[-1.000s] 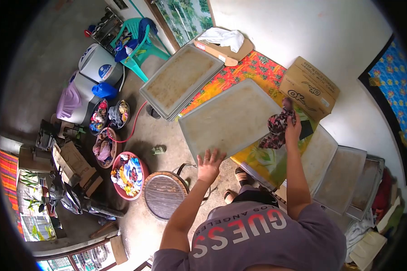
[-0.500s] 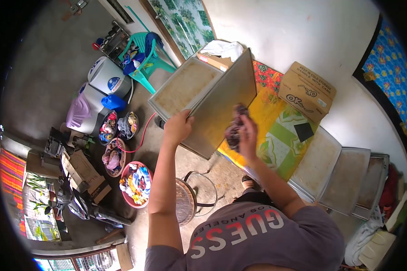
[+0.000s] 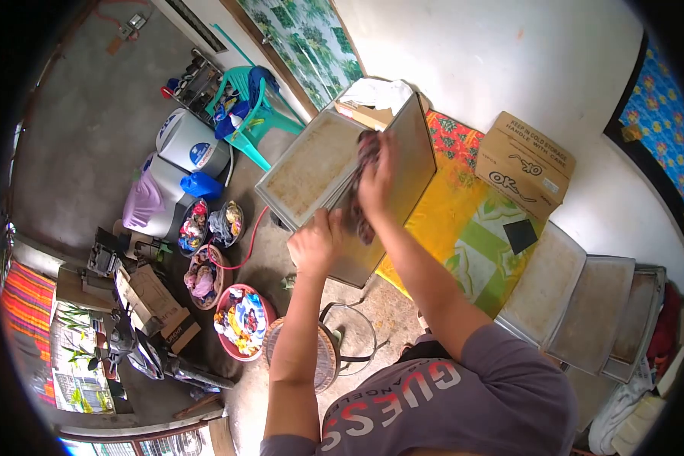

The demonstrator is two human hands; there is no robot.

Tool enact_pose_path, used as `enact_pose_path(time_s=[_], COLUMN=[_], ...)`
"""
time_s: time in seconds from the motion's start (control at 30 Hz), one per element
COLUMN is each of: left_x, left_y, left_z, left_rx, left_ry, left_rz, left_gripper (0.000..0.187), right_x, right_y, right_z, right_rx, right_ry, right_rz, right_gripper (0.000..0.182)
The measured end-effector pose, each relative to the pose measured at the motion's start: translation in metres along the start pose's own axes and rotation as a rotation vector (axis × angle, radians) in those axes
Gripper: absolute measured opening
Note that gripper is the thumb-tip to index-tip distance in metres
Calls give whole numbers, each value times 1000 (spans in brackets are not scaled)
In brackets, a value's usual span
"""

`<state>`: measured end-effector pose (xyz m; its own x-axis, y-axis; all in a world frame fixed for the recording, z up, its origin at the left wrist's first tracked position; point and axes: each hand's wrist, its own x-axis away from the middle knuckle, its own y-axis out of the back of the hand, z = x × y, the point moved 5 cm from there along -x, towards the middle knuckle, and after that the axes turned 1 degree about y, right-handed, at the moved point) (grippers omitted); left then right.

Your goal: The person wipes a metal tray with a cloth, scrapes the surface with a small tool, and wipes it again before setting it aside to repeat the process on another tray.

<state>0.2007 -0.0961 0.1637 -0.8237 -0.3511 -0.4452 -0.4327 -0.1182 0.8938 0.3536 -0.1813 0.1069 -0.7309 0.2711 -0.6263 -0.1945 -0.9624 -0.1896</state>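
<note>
My left hand (image 3: 317, 242) is closed around the near corner of a large metal tray (image 3: 409, 163), which stands tilted up on its edge. My right hand (image 3: 378, 182) grips a dark, patterned rag (image 3: 364, 220) and presses it along the tray's upper left edge. Behind that edge lies another flat tray (image 3: 308, 163) with a brownish, worn surface. The fingertips of my right hand are partly hidden by the rag.
A yellow and green patterned cloth (image 3: 425, 228) covers a surface at right, with a cardboard box (image 3: 524, 163) on it. More trays (image 3: 543, 285) lean at lower right. A round stool (image 3: 304, 353) and laundry basins (image 3: 268, 311) stand below left. A green chair (image 3: 270, 125) is behind.
My right hand has moved left with the rag, from over the tray's right side to its upper left edge. My left hand keeps its hold; the view has shifted slightly.
</note>
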Motion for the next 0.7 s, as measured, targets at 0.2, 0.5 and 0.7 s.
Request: enact_pose_path(time_s=[0.2,0.5,0.7], left_x=[-2,-4,-4], left_y=[-6,-8,-8], left_z=[4,4,6], left_rx=[-61,-73,-120], left_ry=[-69,-87,2], left_rz=[-144,-169,-92], left_gripper=[25,22,24], right_x=[-58,9,131], right_y=[13,70,69], right_z=[-125,-268,-193], right_rx=[226,483,402], right_ry=[-223,-903,-580], right_rz=[-184,-153,-286], right_gripper=[49,41,29])
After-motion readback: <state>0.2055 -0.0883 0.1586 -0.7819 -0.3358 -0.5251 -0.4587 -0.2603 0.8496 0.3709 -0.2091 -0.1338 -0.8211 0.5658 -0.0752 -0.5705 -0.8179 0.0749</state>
